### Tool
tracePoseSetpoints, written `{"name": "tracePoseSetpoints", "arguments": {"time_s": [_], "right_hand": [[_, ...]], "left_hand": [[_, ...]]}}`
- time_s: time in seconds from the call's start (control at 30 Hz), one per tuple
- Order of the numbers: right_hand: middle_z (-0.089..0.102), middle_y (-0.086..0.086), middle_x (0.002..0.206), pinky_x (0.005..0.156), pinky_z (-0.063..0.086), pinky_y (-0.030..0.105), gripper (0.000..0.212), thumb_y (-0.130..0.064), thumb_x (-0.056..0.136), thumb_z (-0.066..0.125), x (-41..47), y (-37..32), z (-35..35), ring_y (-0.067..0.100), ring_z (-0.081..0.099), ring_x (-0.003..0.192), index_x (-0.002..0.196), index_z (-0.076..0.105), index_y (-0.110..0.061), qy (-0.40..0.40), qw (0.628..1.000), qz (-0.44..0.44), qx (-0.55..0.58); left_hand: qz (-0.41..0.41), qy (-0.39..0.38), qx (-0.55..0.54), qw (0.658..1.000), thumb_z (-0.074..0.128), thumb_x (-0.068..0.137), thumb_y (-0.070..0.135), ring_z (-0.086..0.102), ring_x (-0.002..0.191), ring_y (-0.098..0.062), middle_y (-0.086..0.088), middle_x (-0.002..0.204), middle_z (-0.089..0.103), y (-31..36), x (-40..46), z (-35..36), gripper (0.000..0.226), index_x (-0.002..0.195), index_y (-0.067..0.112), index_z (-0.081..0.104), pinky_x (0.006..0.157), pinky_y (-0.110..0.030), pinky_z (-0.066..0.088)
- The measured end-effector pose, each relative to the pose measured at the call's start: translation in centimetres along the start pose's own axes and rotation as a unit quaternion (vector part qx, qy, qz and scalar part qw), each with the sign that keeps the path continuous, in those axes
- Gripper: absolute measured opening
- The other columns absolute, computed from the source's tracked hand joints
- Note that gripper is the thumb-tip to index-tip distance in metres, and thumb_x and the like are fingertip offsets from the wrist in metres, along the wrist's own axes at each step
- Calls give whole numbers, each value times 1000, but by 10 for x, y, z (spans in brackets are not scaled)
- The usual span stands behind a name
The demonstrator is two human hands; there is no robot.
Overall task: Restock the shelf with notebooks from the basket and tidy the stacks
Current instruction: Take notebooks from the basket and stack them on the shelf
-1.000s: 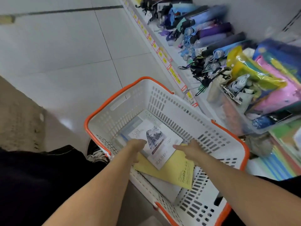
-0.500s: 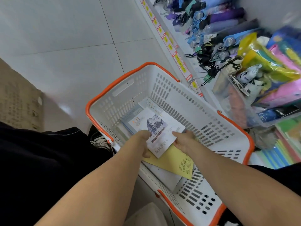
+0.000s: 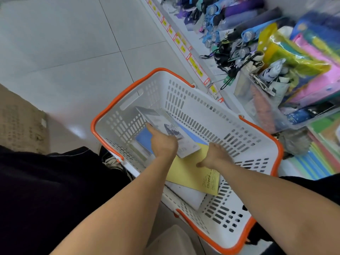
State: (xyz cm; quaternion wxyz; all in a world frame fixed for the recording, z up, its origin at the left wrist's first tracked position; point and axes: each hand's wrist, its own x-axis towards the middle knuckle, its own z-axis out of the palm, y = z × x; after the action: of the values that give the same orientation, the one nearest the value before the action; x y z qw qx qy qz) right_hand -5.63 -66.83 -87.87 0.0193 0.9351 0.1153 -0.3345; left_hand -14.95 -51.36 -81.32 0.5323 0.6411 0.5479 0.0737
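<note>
both hands in the basket, one notebook lifted

partly hidden, the fingers of both hands are hard to read: the left hand [image 3: 162,144] covers the near corner of a white notebook [image 3: 165,126] with a dark picture on its cover, and only its thumb shows plainly, lying up along the notebook's left edge. that grip seems to hold the notebook, which tilts up off the pile with its far end raised toward the basket's back wall. the right hand [image 3: 214,156] rests on a yellow notebook [image 3: 191,174], fingers bent down past its far edge; whether they pinch it or merely press, one cannot tell. motion blur smears the cover print.

the white basket [image 3: 211,115] with its orange rim holds the whole pile: a blue notebook [image 3: 144,139] lies under the lifted one, the yellow one lies just beside and below it, and a white notebook [image 3: 187,195] pokes out beneath the yellow near the front wall.

on the right the shelf [image 3: 206,57] carries folded umbrellas [image 3: 239,17] and bright plastic folders [image 3: 309,57], cut off by the frame edge. pale floor tiles [image 3: 64,43] lie to the left.
</note>
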Motion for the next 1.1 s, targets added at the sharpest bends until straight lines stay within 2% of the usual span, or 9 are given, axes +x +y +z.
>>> {"name": "tracePoseSetpoints", "arguments": {"time_s": [0.07, 0.27, 0.4, 0.53, 0.7, 0.77, 0.87, 1.0, 1.1], "right_hand": [[36, 9, 150, 106, 41, 46, 112, -60, 63, 84, -1, -1, 0, 31, 35, 139, 149, 28, -16, 32, 998, -8, -56], [59, 11, 129, 89, 50, 34, 68, -49, 84, 73, -11, -1, -73, 29, 59, 115, 135, 55, -8, -83, 992, -81, -48], [55, 10, 130, 92, 53, 38, 59, -44, 93, 63, -45, 3, -153, 32, 57, 116, 138, 53, -8, -116, 988, -94, 25], [62, 10, 124, 90, 48, 38, 36, -36, 101, 53, -106, 26, -238, 29, 59, 110, 118, 65, -6, -8, 994, -103, -42], [59, 9, 92, 72, 41, 32, 28, -29, 99, 54, -220, 30, -330, 31, 60, 91, 81, 57, -9, 223, 966, -93, -89], [59, 14, 90, 70, 37, 30, 20, -25, 98, 55, -257, 18, -345, 34, 62, 96, 87, 61, -10, 343, 930, -110, -75], [67, 14, 98, 65, 35, 32, 13, -13, 94, 55, -289, -12, -325, 35, 66, 94, 103, 64, -10, 484, 859, -144, -89], [71, 8, 69, 49, 45, 30, 44, -6, 70, 68, -304, -40, -272, 27, 72, 63, 114, 63, -8, 485, 843, -183, -141], [59, 3, 45, 34, 35, 23, 54, -10, 46, 85, -303, -36, -277, 22, 57, 34, 99, 74, -7, 526, 819, -223, -47]], "left_hand": [[51, 32, 30, 998, 48, 91, 1, 53, 57, -23, -5, 67, 52, -3, -4, -1, 86, 155, 31, -1, 49, -34, 45], [56, -25, 72, 996, 38, 96, 9, 52, 65, -15, -6, 104, 66, -12, 9, -5, 34, 113, 14, 68, 61, -24, 40], [-34, -40, -106, 993, 40, 96, 10, 38, 64, -20, -8, 69, 44, 19, 4, -6, 31, 67, 17, 46, 58, -30, 33], [-18, -43, -204, 978, 45, 86, 16, 42, 68, -19, -8, 72, 45, 60, -5, -10, 24, 62, 17, 45, 60, -35, 39], [184, 33, 13, 982, 45, 86, 9, 59, 73, -32, -13, 75, 64, 115, -41, -48, 21, 75, 5, 63, 63, -35, 46], [271, 43, 57, 960, 44, 88, 11, 65, 85, -34, -14, 89, 71, 143, -67, -66, 27, 89, 7, 71, 69, -35, 49], [267, -72, -119, 954, 41, 95, 14, 67, 92, -23, -9, 108, 70, 197, -120, -89, 34, 113, 12, 69, 72, -32, 55], [291, -197, -218, 910, 57, 91, 49, 66, 67, -20, -1, 80, 72, 252, -179, -105, 36, 84, 17, 70, 60, -28, 51], [397, -138, -206, 884, 67, 89, 24, 69, 75, -12, 7, 82, 74, 270, -194, -102, 7, 92, 20, 72, 68, -27, 54]]}}
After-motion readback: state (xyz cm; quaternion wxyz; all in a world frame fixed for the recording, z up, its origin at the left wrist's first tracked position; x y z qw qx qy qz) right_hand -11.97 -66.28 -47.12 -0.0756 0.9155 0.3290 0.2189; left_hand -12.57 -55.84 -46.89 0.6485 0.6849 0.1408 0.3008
